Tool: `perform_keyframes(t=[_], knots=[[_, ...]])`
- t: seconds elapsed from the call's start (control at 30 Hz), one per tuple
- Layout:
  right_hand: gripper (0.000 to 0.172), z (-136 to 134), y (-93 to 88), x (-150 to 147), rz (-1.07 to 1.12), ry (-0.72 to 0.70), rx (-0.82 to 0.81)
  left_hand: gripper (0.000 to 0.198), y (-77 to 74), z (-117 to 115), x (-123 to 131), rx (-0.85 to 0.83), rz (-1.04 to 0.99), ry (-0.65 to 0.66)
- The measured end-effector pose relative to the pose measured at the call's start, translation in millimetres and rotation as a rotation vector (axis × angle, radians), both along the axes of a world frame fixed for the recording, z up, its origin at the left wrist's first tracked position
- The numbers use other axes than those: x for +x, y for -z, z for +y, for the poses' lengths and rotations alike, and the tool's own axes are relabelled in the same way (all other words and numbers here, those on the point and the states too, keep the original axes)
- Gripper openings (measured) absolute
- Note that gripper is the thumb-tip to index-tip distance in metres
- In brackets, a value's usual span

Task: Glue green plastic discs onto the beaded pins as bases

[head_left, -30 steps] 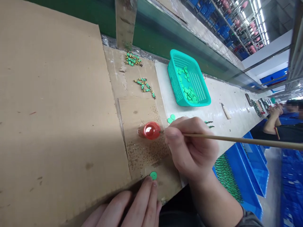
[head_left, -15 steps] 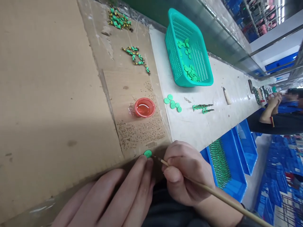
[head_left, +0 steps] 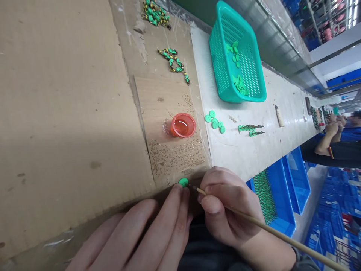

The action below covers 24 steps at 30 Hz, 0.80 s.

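Observation:
Between the fingertips of my left hand, a green button is pinched at the table's near edge. My right hand is closed around a thin paintbrush, its long wooden handle running to the lower right. The dark brush tip touches or nearly touches the button's right side. Beyond the hands stands a small red cup with liquid in it, on a board with many small brown dabs. A few loose green buttons lie to the right of the cup.
A green basket holding several green discs stands at the back. Small green-and-yellow figures lie on the cardboard. Blue bins sit below the table at right. A co-worker is farther along the table.
The whole view has shifted, so everything appears slightly farther right. My left hand still pinches the button, and the brush tip has come closer to its face.

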State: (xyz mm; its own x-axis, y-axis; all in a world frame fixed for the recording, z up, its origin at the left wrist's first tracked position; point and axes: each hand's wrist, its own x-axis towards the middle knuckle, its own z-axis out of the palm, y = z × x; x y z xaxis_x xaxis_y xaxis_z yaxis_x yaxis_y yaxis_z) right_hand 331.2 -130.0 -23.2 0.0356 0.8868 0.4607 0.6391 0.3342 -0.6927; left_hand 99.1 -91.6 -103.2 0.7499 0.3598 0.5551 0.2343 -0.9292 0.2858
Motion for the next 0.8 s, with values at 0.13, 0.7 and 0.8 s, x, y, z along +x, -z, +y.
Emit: perform_keyframes(t=[0.13, 0.7, 0.8], knots=[[0.006, 0.0, -0.4, 0.2, 0.007, 0.004, -0.019, 0.042, 11.9, 9.2, 1.3, 0.128, -0.11, 0.081], [0.022, -9.5, -45.2, 6.2, -0.074, -0.003, -0.436, 0.047, 2.6, 19.3, 2.7, 0.228, -0.021, 0.085], [0.023, -11.0, -48.2, 6.3, -0.067, 0.007, -0.456, 0.044, -1.9, 13.6, 3.0, 0.213, -0.032, 0.062]])
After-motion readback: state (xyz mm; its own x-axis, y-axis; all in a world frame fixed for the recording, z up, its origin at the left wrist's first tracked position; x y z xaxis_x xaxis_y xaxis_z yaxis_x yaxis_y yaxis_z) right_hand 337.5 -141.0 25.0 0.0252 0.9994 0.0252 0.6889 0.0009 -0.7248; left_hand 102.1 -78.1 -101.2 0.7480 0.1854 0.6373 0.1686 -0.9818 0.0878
